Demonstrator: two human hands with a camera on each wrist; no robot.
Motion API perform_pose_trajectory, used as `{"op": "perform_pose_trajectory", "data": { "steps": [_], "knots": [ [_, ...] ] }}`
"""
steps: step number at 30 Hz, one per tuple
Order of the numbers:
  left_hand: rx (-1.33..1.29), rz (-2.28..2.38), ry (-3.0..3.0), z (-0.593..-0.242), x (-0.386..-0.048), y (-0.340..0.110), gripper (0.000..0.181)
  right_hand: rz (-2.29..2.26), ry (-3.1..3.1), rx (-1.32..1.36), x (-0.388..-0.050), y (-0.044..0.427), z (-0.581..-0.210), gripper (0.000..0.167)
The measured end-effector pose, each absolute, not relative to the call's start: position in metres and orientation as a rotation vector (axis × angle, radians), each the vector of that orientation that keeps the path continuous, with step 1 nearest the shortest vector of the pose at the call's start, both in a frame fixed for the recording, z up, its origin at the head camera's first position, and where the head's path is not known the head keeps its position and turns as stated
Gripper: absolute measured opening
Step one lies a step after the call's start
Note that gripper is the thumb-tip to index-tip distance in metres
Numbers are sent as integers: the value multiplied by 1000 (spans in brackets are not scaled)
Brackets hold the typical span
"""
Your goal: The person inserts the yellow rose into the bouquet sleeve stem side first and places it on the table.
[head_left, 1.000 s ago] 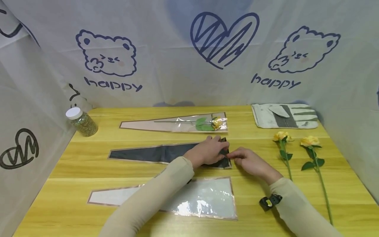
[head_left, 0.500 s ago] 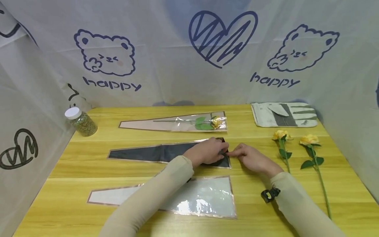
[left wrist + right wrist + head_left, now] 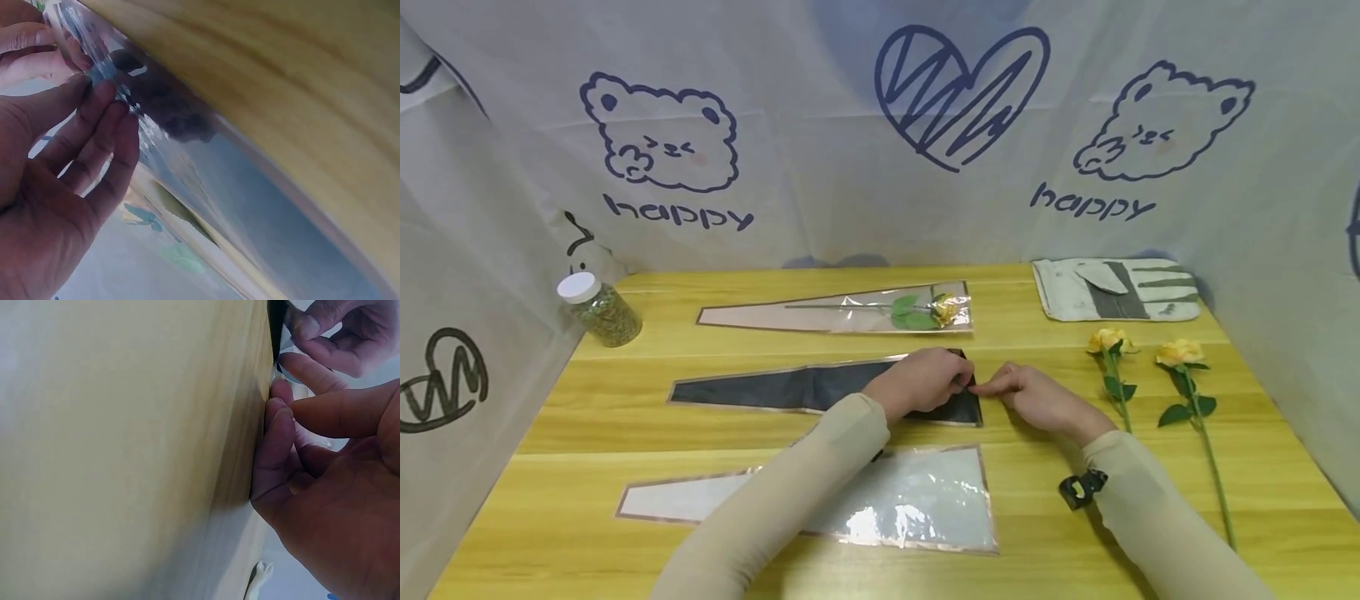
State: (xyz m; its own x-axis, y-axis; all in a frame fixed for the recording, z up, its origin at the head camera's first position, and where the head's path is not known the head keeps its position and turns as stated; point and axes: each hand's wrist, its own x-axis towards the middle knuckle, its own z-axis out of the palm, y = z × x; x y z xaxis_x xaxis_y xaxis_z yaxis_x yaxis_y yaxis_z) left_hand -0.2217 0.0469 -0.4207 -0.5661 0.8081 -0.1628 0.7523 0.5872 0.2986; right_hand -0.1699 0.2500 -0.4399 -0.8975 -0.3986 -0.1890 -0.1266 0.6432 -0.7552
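A long, tapered black sleeve (image 3: 737, 389) with a pinkish border lies flat across the middle of the table. My left hand (image 3: 925, 382) is over its wide right end; in the left wrist view this hand (image 3: 62, 169) pinches the shiny film (image 3: 250, 200) between thumb and fingertips. My right hand (image 3: 1041, 400) comes from the right, its straight index finger touching the sleeve's end edge. In the right wrist view, the right hand (image 3: 337, 469) has its other fingers bent near the thumb, low against the table, and the left hand (image 3: 369, 331) is close by.
Behind lies a pink sleeve (image 3: 745, 317) holding a yellow rose (image 3: 945, 309); in front, a white sleeve (image 3: 925, 496). Two loose roses (image 3: 1107, 340) (image 3: 1180, 352) and a glove (image 3: 1116, 290) are at right. A white-lidded jar (image 3: 608, 317) stands back left.
My left fingers have drawn in slightly at the black sleeve's wide end, where the film's raised corner looks lower. My right index finger stays at the edge, its wrist raised a little.
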Motion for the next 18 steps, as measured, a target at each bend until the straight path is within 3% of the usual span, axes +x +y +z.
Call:
{"op": "perform_pose_trajectory", "data": {
  "steps": [18],
  "knots": [
    [1406,328,2612,-417,-231,33,7,-1139,2527,-404,-170,247,-437,47]
  ]
}}
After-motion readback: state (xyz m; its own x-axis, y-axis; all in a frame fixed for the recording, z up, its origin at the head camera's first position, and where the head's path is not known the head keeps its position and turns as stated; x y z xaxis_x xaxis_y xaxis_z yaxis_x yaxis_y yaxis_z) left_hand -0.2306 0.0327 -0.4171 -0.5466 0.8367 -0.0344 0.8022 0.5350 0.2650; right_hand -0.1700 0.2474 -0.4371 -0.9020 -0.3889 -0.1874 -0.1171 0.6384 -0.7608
